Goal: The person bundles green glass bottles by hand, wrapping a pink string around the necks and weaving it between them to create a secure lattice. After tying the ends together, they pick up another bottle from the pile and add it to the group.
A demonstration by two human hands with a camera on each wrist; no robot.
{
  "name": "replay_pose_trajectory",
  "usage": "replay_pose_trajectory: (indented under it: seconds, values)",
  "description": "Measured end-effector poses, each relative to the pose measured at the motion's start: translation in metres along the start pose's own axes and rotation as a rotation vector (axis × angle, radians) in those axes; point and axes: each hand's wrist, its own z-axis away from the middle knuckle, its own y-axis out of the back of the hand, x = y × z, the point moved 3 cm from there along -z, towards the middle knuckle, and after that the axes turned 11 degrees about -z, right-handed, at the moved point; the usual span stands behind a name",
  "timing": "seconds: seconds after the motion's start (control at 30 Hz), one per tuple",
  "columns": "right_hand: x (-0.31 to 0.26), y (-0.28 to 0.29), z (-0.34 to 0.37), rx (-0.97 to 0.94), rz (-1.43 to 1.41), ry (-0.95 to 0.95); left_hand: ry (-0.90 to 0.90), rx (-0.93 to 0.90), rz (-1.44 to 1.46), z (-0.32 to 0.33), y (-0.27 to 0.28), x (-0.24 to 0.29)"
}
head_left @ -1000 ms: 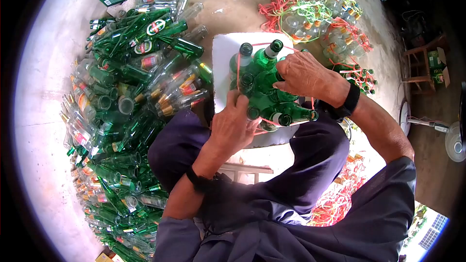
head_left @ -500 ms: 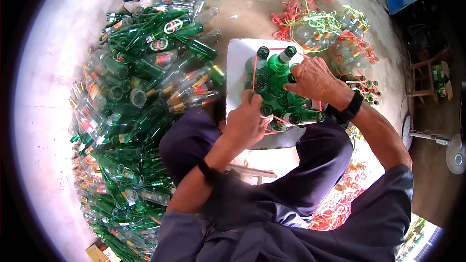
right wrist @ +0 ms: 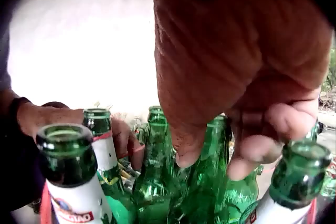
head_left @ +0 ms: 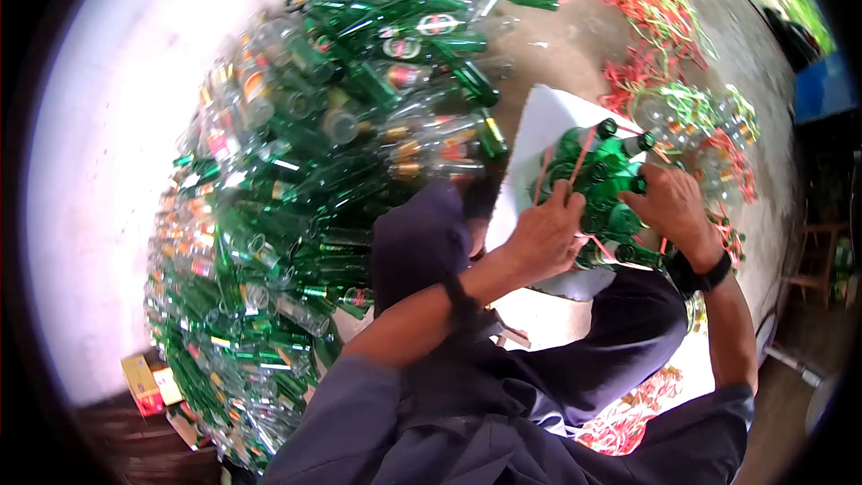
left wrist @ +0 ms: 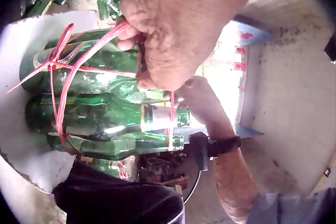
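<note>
While the left hand (head_left: 543, 238) pinches the red twine (left wrist: 72, 79) between curled fingers and thumb, the right hand (head_left: 673, 207) is partly closed, thumb and fingers bent round a green bottle neck (right wrist: 216, 129) in the cluster. Green bottles (left wrist: 100, 116) stand grouped on a white slab (head_left: 530, 148), between the hands; twine loops pass round bodies and necks. Contact at the right fingertips: partly hidden.

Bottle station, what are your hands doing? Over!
Left hand gripping red string. Right hand around a green bottle neck. Bottle bunch has string around it. Nothing plainly in the way.
</note>
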Motion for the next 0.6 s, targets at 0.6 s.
replay_pose_trajectory:
  seconds: [0.6]
  values:
    - [-0.134, 0.038, 0.044, 0.104, -0.281, 0.023, 0.099, 0.109, 0.002, 0.005, -0.01, 0.004]
